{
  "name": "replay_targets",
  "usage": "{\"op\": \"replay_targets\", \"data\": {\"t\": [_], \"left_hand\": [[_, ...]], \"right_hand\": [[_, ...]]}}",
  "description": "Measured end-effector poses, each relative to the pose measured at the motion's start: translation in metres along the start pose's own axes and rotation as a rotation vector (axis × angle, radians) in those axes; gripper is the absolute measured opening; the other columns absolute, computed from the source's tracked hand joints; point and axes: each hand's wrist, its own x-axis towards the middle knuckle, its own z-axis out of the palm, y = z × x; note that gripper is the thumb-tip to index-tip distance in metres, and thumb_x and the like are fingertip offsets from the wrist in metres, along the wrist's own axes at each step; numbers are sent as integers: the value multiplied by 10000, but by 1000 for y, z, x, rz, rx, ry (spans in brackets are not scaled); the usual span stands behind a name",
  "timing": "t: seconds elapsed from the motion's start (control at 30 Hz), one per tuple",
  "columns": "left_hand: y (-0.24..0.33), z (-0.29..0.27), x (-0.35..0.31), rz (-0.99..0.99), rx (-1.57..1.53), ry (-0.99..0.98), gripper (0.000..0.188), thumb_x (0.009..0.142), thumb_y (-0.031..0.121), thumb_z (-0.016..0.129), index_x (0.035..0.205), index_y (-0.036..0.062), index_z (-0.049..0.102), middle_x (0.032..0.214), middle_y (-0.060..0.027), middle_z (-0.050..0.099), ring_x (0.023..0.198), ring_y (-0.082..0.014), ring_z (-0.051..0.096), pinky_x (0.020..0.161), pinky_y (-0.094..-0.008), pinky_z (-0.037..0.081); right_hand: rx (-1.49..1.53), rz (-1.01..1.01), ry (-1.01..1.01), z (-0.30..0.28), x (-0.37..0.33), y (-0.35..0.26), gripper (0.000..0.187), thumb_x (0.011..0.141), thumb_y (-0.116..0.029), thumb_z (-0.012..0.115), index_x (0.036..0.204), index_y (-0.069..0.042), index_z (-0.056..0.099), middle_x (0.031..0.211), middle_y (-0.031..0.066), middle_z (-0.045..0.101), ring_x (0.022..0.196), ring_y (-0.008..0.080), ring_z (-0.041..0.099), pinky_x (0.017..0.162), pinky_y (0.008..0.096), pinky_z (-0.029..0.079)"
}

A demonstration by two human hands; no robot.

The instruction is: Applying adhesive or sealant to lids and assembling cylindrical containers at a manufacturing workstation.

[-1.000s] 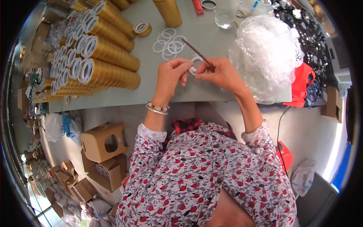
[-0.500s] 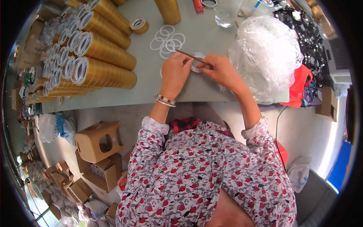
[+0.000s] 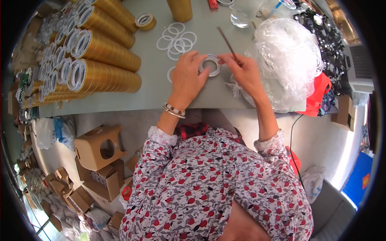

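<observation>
- I see the left hand [image 3: 189, 76] with thumb and forefinger parted, overlapping the left edge of a flat, silvery-white round ring [image 3: 215, 72]; can't tell if it grips.
- Right hand [image 3: 243, 72] holds a thin dark-brown stick [image 3: 227, 43], tip pointing up and left, fingers just by the ring's right edge.
- The ring sits between both hands, above the grey-green surface [image 3: 157, 97] or on it, can't tell.
- Loose white thin rings [image 3: 181, 43] overlap beyond the left hand.
- Long gold cylinder stacks [image 3: 112, 76] lie at left.
- Crumpled clear plastic heap [image 3: 285, 60] near the right hand.
</observation>
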Motion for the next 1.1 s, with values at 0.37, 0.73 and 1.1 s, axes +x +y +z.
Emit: {"op": "replay_targets", "data": {"t": [0.37,0.73,1.1], "left_hand": [[10,1,-3,167,133,1,428,811,271,781,1178,87,660,1281,-147,608,1181,-344,563,988,-459,447],[7,6,-18,270,143,73,527,782,227,799,1243,68,597,1331,-135,568,1282,-332,507,1100,-543,346],[-2,12,-31,289,180,-4,489,812,141,775,1255,43,592,1333,-115,581,1336,-330,487,1138,-562,334]], "right_hand": [[349,-278,153,-19,-20,-37,523,1103,-300,382,896,69,689,964,160,695,693,160,662,636,267,522],[458,-506,160,6,8,-34,492,1102,-291,392,964,79,686,1068,197,673,790,230,711,749,330,573],[124,-357,42,16,15,-20,291,1029,-197,549,944,40,695,1013,156,688,790,256,704,717,331,541]]}}
